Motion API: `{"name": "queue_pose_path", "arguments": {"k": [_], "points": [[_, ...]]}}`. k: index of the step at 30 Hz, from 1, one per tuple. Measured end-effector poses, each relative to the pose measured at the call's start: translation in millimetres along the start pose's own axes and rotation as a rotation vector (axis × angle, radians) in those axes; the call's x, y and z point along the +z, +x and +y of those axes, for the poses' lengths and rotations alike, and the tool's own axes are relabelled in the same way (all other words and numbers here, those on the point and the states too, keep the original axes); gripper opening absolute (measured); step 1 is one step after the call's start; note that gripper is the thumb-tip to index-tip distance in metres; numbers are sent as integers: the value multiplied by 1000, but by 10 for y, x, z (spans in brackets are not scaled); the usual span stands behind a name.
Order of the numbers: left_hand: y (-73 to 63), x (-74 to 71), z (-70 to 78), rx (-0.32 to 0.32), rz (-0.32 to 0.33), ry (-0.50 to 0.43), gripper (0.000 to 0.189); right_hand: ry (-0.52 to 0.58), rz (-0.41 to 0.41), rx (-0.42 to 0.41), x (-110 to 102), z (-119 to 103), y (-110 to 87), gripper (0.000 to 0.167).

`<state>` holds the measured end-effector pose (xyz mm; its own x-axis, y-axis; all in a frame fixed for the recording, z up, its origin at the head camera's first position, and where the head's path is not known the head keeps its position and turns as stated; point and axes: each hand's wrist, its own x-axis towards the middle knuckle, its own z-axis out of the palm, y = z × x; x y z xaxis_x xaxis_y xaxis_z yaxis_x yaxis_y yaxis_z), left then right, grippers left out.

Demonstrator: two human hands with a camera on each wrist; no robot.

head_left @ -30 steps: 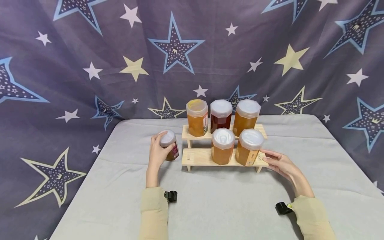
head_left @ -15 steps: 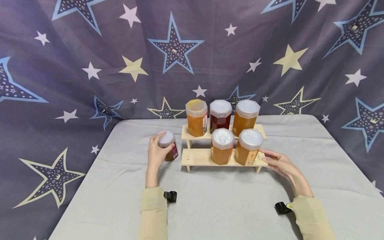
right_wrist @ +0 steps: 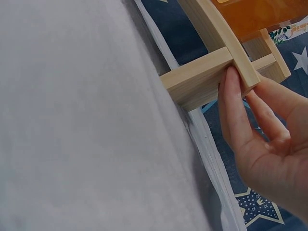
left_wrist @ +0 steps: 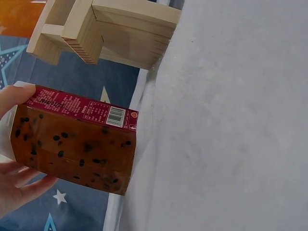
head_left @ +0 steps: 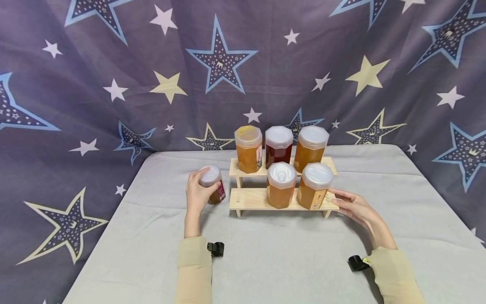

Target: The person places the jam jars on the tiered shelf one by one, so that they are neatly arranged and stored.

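My left hand (head_left: 198, 192) grips a jar with a pale lid (head_left: 211, 175) from above, left of the wooden rack (head_left: 248, 199). In the left wrist view the jar (left_wrist: 72, 147) shows brown contents with dark seeds and a crimson label with a barcode. Its base is right at the grey cloth. My right hand (head_left: 355, 207) pinches the right end of the rack's lower shelf. The right wrist view shows fingers (right_wrist: 236, 103) under the shelf board (right_wrist: 236, 48), beside the rack's leg. Two amber jars stand on the lower shelf, the middle one (head_left: 281, 192) and the right one (head_left: 312, 194).
On the upper shelf are an amber jar (head_left: 248, 156), a dark red jar (head_left: 278, 154) and another amber jar (head_left: 309, 156). Bare wood shows at the lower shelf's left end. A grey cloth (head_left: 281, 257) covers the table; a star-patterned curtain (head_left: 277, 88) hangs behind.
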<state>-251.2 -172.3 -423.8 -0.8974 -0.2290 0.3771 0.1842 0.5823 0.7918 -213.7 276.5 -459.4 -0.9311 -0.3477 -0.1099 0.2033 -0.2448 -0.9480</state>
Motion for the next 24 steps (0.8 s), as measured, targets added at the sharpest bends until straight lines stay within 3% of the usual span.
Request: {"name": "queue_pose_path", "arguments": {"k": [8,14,24], "points": [[-17,7,14,30,56,19,53,6,12,13,6,1,1,36],[-38,15,60,27,57,65,53,12,1,12,27,-3,-4,36],[-55,-56,221,49,115,82,51,-14,1,15,15,-8,-1,37]]}}
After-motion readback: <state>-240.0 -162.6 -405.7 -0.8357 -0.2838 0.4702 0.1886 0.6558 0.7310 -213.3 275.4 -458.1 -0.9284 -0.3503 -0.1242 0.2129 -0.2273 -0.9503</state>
